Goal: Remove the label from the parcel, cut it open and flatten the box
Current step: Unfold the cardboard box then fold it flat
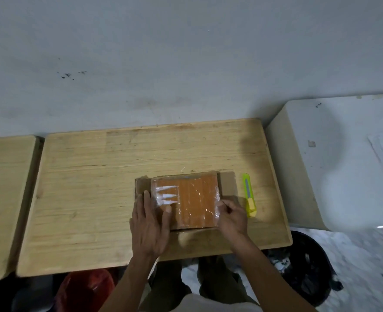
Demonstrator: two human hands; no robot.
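Observation:
An orange parcel (196,201) wrapped in shiny clear tape lies on a flat piece of brown cardboard (227,183) on the wooden table (91,194). My left hand (149,224) rests flat on the parcel's left edge, fingers spread, thumb on top. My right hand (232,216) is at the parcel's right edge, fingers pinched at the tape or wrap there. A yellow-green utility knife (249,195) lies on the table just right of the cardboard, untouched. I cannot make out a label.
A second wooden table (3,199) stands to the left, a white surface (334,158) to the right. A black bin (307,269) sits on the floor at the right and a red bag (84,287) under the table edge.

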